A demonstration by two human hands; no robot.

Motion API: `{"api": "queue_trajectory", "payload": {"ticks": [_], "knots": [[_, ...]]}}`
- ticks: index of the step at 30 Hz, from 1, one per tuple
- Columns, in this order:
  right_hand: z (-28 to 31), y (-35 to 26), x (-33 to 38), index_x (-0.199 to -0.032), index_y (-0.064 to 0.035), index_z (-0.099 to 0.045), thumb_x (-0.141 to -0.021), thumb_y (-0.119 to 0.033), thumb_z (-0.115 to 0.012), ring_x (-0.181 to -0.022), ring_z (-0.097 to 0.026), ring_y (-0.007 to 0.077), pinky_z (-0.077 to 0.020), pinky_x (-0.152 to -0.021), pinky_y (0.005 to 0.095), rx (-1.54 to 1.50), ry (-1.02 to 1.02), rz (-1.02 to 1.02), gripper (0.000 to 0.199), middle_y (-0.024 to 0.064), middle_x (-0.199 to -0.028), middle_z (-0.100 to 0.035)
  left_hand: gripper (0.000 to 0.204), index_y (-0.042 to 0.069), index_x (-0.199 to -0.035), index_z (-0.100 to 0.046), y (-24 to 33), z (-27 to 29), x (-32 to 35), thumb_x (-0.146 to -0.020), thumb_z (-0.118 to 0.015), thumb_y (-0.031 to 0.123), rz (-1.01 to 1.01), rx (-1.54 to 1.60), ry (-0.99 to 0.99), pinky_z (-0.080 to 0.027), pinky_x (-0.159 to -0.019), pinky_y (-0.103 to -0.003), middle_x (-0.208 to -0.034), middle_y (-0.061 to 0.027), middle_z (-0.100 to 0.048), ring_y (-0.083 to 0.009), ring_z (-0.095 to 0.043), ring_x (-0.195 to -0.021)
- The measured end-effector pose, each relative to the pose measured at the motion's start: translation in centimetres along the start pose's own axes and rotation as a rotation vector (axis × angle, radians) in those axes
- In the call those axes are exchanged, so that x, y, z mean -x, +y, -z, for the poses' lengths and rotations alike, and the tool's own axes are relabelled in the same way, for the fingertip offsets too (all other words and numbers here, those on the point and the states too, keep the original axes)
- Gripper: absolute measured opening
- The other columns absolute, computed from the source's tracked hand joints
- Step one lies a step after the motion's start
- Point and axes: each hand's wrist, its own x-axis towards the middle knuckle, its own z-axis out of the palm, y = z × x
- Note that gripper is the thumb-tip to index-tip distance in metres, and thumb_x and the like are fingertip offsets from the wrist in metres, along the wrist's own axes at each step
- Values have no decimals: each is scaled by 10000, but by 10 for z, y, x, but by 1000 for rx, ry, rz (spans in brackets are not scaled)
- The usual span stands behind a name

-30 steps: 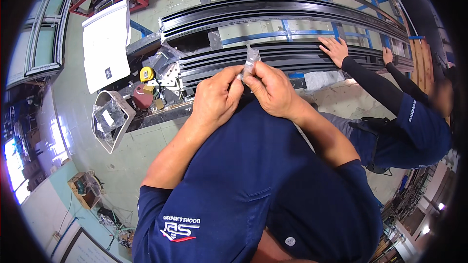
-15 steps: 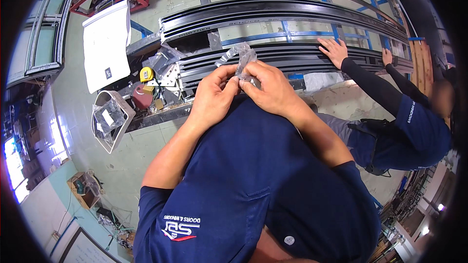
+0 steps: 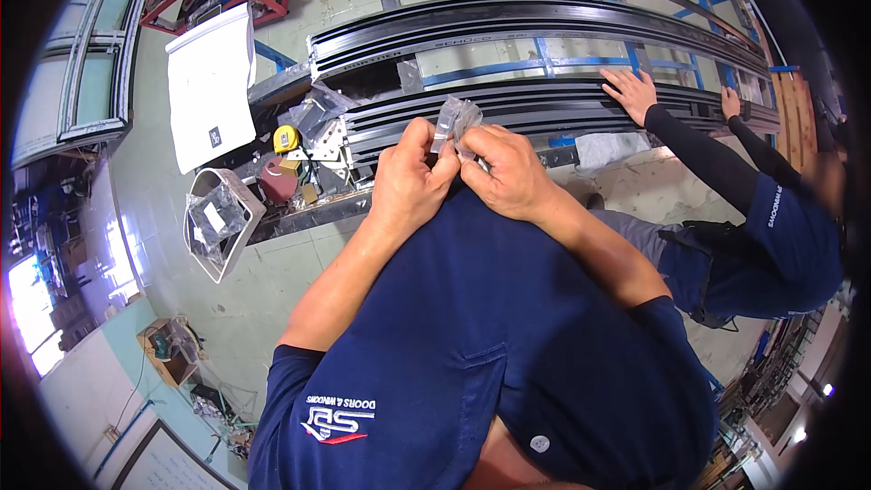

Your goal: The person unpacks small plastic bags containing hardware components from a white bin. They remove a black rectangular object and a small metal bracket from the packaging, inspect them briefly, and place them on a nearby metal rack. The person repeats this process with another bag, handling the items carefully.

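Between my two hands, close in front of my chest, is a small clear plastic bag (image 3: 455, 115). My left hand (image 3: 413, 172) pinches its left edge between thumb and fingers. On the other side, my right hand (image 3: 505, 168) grips the bag with curled fingers. The bag is crumpled and sticks up above my fingertips; what is inside it cannot be made out. Just beyond my hands lie long black grooved profiles (image 3: 544, 102) on a blue-framed bench. A second bundle of black profiles (image 3: 535, 32) lies farther back.
Left of my hands are a yellow tape measure (image 3: 286, 138), white perforated plates (image 3: 336, 147) and plastic bags. A large white sheet (image 3: 210, 91) hangs at the bench's left end, above an open bin (image 3: 238, 245). At right, a co-worker's hand (image 3: 632, 95) rests on the profiles, near a white cloth (image 3: 610, 151).
The bag is bunched more tightly, and its loose strip on the left no longer sticks out. My fingers have shifted slightly on it. The whole view has moved a little.
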Motion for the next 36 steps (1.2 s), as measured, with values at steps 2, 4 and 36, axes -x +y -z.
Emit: {"api": "queue_trajectory", "payload": {"ticks": [2, 4, 36], "knots": [[-1, 1, 0, -857, -13, -554, -829, -47, -663, -729, -579, 378, -477, -699, 439, 12, -8, 52, 118, 151, -785, -578, 133, 15, -947, -556, 2, 1, 2, -965, -672, 78, 8, 7, 22, -508, -624, -285, -805, -86, -692, -82, -620, -700], [-2, 1, -1, -846, -21, -552, -820, -43, -669, -724, -575, 377, -474, -703, 445, 38, -12, 115, 122, 145, -778, -569, 129, 23, -926, -563, 0, -2, 5, -963, -674, 76, -29, 32, 75, -491, -625, -276, -789, -62, -667, -66, -579, -711], [-1, -9, -8, -859, 6, -570, -812, -75, -699, -708, -615, 357, -479, -641, 413, 42, 32, -249, 160, 165, -780, -619, 150, -7, -1041, -601, -10, 12, -3, -1030, -593, 141, 64, 40, -178, -494, -787, -378, -933, -145, -629, -255, -609, -849]]}}
